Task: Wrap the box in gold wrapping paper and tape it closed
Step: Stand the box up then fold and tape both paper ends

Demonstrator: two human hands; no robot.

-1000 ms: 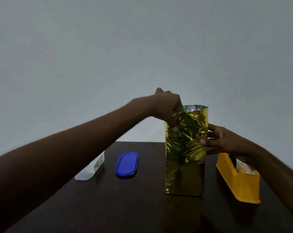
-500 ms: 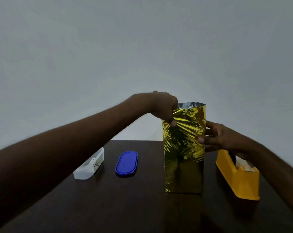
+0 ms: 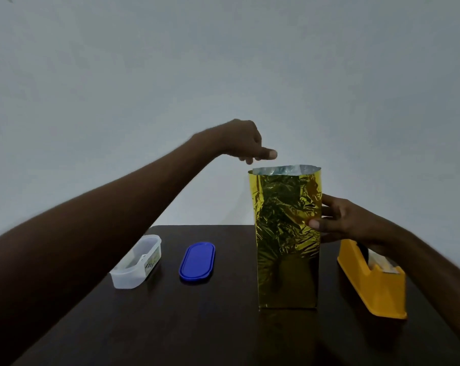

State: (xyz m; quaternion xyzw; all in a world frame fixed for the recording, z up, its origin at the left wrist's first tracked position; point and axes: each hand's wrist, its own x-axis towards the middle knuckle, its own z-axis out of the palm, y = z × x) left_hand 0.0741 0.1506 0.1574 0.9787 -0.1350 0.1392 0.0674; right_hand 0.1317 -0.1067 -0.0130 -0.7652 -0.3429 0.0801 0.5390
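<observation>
2 hands work: the right hand (image 3: pixel 341 220) grips the upright crinkled gold-foil-wrapped box (image 3: pixel 287 239) standing on the dark wooden table (image 3: pixel 197 326); the left hand (image 3: pixel 246 142) hovers above it, fingers loosely curled, holding nothing.

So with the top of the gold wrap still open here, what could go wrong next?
Only the right hand steadies the tall upright wrapped box; a push from the left hand above it might tip it. The open paper top could crumple unevenly. The tape dispenser sits under the right forearm.
</observation>
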